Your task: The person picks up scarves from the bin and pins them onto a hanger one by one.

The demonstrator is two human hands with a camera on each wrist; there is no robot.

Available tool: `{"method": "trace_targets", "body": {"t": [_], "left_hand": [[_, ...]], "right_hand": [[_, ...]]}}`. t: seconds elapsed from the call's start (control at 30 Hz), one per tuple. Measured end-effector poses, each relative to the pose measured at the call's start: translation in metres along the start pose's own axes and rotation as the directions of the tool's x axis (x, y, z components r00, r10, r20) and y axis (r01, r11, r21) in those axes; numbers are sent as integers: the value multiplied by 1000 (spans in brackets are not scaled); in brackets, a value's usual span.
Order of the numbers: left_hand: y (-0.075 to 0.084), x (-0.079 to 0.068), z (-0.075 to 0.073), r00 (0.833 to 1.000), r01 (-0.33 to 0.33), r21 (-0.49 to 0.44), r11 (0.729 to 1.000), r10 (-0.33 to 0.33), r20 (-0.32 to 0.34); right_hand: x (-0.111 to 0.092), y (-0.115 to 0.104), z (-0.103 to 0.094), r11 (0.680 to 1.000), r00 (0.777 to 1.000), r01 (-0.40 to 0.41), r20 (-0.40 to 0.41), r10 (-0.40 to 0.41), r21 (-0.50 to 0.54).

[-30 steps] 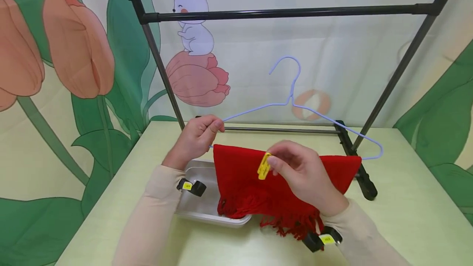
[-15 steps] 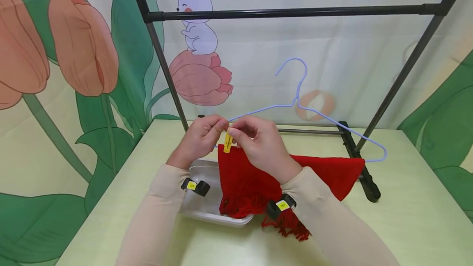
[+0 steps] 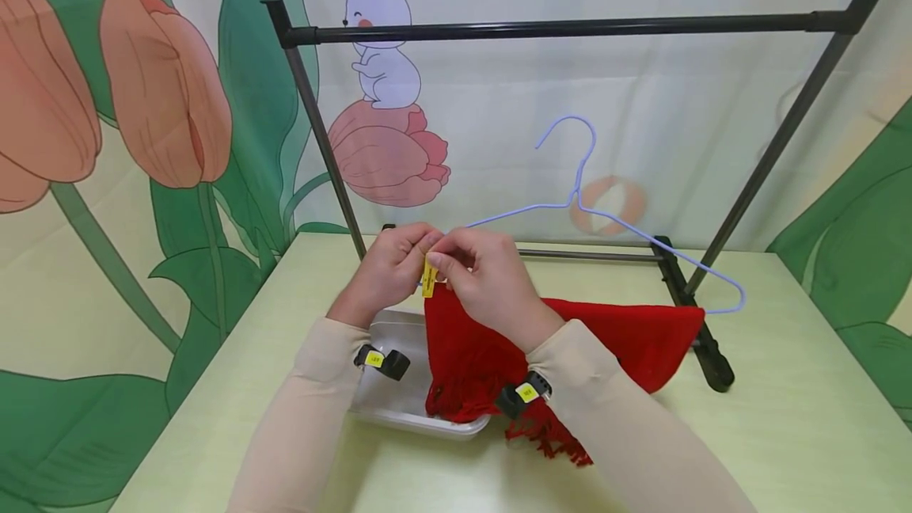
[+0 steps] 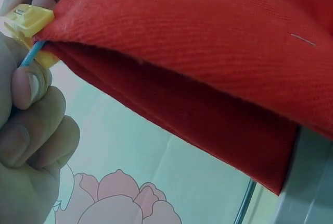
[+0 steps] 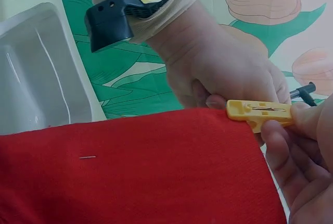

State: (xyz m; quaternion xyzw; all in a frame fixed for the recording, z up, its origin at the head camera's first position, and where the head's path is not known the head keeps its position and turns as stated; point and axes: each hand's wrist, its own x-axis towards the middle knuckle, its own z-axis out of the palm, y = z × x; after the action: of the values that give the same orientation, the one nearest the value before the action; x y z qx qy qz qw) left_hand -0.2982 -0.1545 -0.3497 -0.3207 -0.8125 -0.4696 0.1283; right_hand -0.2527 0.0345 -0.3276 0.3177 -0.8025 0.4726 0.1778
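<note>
A red fringed scarf (image 3: 463,339) hangs folded over the lower bar of a pale blue-violet wire hanger (image 3: 579,180). My left hand (image 3: 388,271) grips the hanger at its left corner. Between thumb and fingers, my right hand (image 3: 495,283) pinches a yellow clothespin (image 3: 429,279) at the scarf's upper left corner. In the right wrist view the clothespin (image 5: 260,111) sits over the cloth edge, its handle end in the fingers. The left wrist view shows its jaws around the scarf (image 4: 171,41) where the bar comes out of the fold.
Behind the hanger stands a black garment rack (image 3: 556,28), with a foot (image 3: 712,362) on the pale table (image 3: 798,386). A white tray (image 3: 378,410) sits beneath the scarf's left part. A printed curtain hangs behind.
My right hand has carried the clothespin leftward from the scarf's middle to its upper left corner, beside my left hand. The left hand keeps its grip on the hanger.
</note>
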Motion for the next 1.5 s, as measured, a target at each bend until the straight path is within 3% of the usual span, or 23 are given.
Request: {"method": "trace_targets", "body": {"t": [0.27,0.5,0.8,0.9,1.0,1.07,1.13,1.17,1.23,1.33,1.4,1.5], "left_hand": [[-3,0,3,998,61,-58,996,-61,9],[-8,-2,3,994,107,-46,993,-107,2],[-9,-5,2,993,119,-25,993,-119,-1],[-9,-4,2,993,121,-16,993,-121,-10],[-7,-4,2,991,136,-6,991,-136,-11],[-5,-3,4,989,150,-6,989,-150,-11],[-4,-2,5,987,163,-7,987,-163,-14],[-4,-2,5,985,169,-10,986,-169,-16],[-3,-2,5,984,174,-7,985,-175,-22],[-3,-3,3,983,184,2,983,-184,-29],[-3,-3,3,983,183,4,983,-183,-35],[-5,-4,3,984,172,1,985,-171,-42]], "right_hand": [[0,-2,1,991,992,-114,41,118,-73],[0,-7,-2,958,958,-244,114,262,-151],[0,-6,-3,934,925,-331,150,350,-137],[-7,-6,-8,946,945,-290,110,307,-147],[-24,-8,-25,975,984,-158,61,169,-158],[-42,-7,-46,985,995,-47,77,60,-169],[-62,-3,-70,981,990,51,140,-25,-186],[-72,1,-82,977,983,81,179,-45,-197],[-92,11,-105,969,967,73,256,-11,-236],[-122,31,-133,940,925,-42,342,164,-338],[-142,47,-146,898,873,-116,388,296,-424],[-173,72,-158,819,763,-205,436,477,-536]]}}
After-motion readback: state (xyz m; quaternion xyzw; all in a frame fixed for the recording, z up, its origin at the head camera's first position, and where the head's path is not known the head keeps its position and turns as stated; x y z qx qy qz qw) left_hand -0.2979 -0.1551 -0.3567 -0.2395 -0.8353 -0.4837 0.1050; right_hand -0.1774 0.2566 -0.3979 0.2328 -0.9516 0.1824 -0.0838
